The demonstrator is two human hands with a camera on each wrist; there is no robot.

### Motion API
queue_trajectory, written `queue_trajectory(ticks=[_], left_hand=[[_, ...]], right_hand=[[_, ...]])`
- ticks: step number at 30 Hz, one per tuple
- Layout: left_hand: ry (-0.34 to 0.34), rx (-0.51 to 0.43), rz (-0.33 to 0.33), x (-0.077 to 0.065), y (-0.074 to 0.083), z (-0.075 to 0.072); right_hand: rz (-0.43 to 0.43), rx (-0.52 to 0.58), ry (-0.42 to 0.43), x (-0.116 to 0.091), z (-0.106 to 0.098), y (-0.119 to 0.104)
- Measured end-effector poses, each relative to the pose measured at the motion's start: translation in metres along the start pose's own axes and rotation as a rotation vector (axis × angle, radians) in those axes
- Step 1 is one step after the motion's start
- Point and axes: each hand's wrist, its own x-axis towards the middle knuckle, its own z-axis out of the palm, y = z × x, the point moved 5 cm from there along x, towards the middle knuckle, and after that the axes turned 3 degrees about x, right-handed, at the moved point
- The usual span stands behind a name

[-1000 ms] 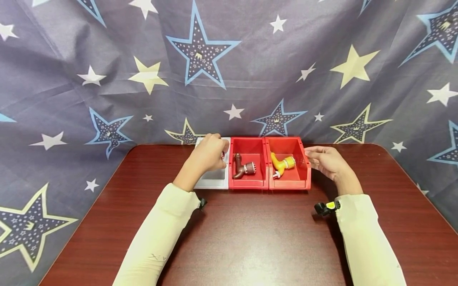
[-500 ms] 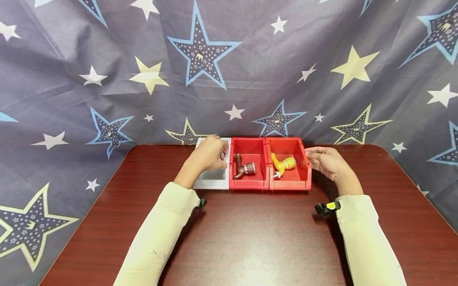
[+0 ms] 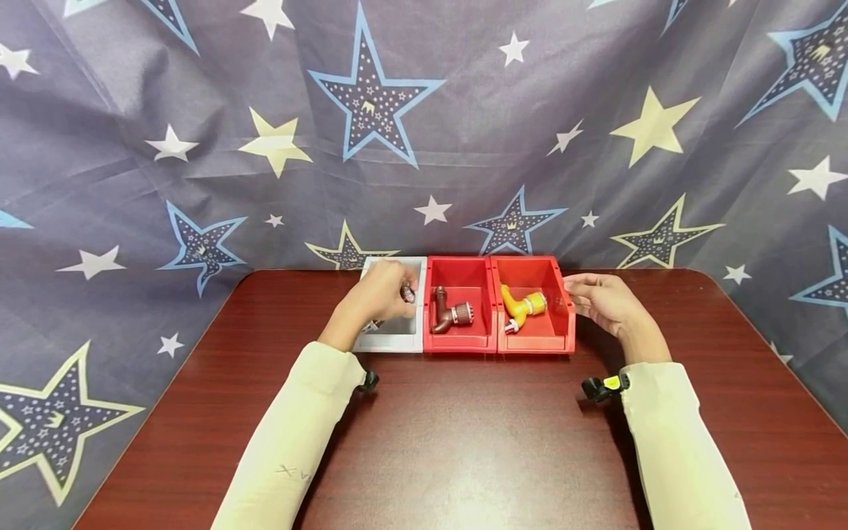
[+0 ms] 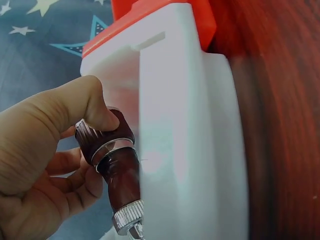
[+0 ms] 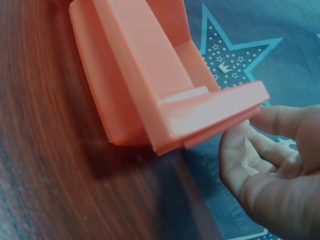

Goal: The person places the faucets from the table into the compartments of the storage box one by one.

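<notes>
In the head view my left hand (image 3: 374, 294) is inside the white bin (image 3: 397, 344). It grips a dark brown tap (image 4: 122, 175) with silver rings and a silver spout end; in the left wrist view the thumb presses on its ribbed knob. Part of the tap is hidden behind the bin wall. Another brown tap (image 3: 447, 318) lies in the middle red bin (image 3: 461, 343), and a yellow tap (image 3: 518, 305) lies in the right red bin (image 3: 538, 343). My right hand (image 3: 603, 303) rests its fingertips against that bin's outer right side, fingers loosely bent.
All three bins stand side by side along the back of the dark red-brown table (image 3: 477, 434). Behind them hangs a grey cloth (image 3: 464, 177) printed with stars. A small black device (image 3: 603, 386) sits at the right wrist.
My left hand has shifted slightly down and toward me within the white bin, and more of the tap now shows beside it. The right hand stays against the right red bin.
</notes>
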Motion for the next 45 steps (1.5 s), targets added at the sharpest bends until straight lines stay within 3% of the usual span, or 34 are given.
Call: queue_trajectory(ticks=[16,23,27,36,45], left_hand=[[-0.012,0.077,-0.094,0.001,-0.011,0.02],[-0.001,0.147,-0.035,0.002,-0.003,0.025],[-0.027,0.155,-0.045,0.001,0.0,0.027],[-0.119,0.166,-0.146,0.0,-0.003,0.035],[-0.182,0.142,-0.178,0.0,-0.006,0.039]], right_hand=[[-0.003,-0.023,-0.007,-0.001,-0.001,-0.004],[-0.006,0.021,-0.009,-0.001,-0.002,0.001],[-0.007,0.04,-0.009,0.001,-0.003,0.002],[-0.005,0.023,-0.012,0.0,-0.002,0.001],[-0.009,0.003,-0.018,0.0,0.0,-0.001]])
